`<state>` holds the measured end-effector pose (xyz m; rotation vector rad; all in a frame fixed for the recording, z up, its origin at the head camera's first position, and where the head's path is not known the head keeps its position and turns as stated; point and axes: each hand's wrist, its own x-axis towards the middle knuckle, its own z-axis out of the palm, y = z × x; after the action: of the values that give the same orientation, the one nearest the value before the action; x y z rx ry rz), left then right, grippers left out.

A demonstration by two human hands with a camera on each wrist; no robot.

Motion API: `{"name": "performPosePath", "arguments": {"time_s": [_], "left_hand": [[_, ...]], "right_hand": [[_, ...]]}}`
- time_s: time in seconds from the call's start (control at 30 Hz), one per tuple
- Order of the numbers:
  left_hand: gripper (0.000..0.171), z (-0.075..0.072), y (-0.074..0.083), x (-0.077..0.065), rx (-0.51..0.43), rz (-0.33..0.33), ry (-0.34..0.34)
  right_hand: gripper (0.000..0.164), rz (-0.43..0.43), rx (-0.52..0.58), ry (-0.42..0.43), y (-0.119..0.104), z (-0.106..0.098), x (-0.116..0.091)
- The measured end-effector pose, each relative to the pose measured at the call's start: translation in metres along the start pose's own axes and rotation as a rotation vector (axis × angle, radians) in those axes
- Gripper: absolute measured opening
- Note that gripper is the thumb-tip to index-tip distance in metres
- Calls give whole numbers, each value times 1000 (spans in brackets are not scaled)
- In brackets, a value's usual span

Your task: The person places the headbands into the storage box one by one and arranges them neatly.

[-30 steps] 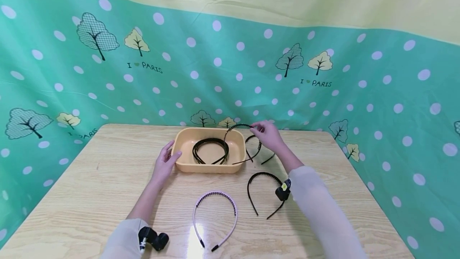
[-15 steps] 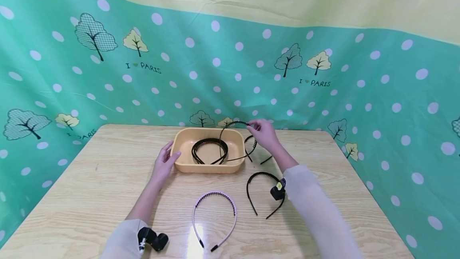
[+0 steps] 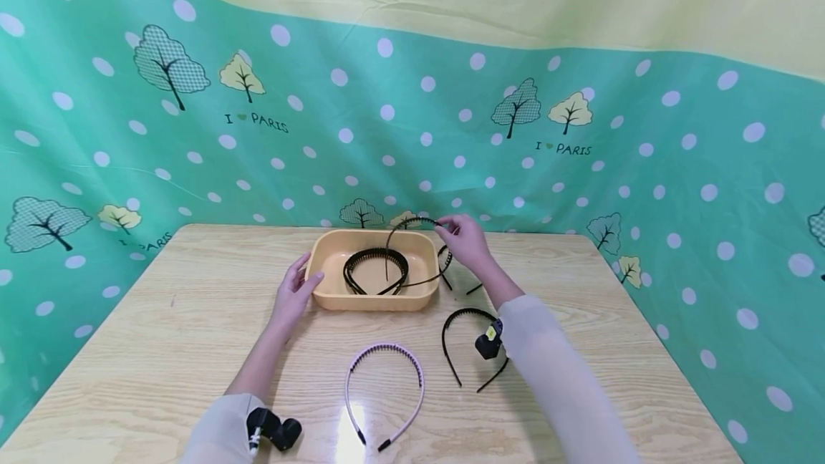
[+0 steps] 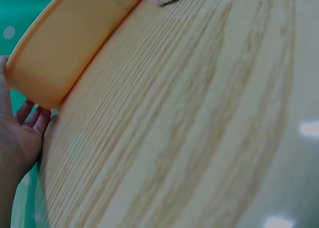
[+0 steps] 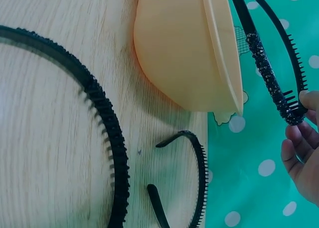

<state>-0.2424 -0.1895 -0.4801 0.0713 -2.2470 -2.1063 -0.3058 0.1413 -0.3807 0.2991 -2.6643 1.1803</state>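
In the head view my left hand (image 3: 295, 296) holds the left end of a pale orange plastic basin (image 3: 374, 302), thumb over the rim and fingers outside. Several black toothed headbands (image 3: 375, 253) lie nested inside it. My right hand (image 3: 467, 240) pinches another black headband (image 3: 412, 220) by its curved top and holds it tilted above the basin's right side. The right wrist view shows glittery black trim on this headband (image 5: 266, 71), between thumb and fingertips. In the left wrist view, fingers touch the basin's outer wall (image 4: 65, 44).
A lilac headband (image 3: 385, 346) lies on the wooden table (image 3: 193, 306) in front of the basin. One black headband (image 3: 446, 349) lies to its right, partly behind the right wrist camera. Another black headband (image 5: 201, 168) lies beside the basin's right end. A dotted green curtain (image 3: 387, 142) hangs behind.
My right hand has moved slightly left, carrying the black headband from the basin's right edge further over its inside. My left hand stays on the basin.
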Motion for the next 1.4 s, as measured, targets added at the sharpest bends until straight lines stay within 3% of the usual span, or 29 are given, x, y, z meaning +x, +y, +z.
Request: {"name": "performPosePath", "arguments": {"time_s": [0.53,1.13,1.4], "left_hand": [[63,0,-2,1,-1,6,5],[62,0,-2,1,-5,8,10],[61,0,-1,0,-9,8,21]], "right_hand": [[26,45,77,1,-6,19,4],[26,-4,26,8,-23,35,4],[22,-55,54,11,-24,43,4]]}}
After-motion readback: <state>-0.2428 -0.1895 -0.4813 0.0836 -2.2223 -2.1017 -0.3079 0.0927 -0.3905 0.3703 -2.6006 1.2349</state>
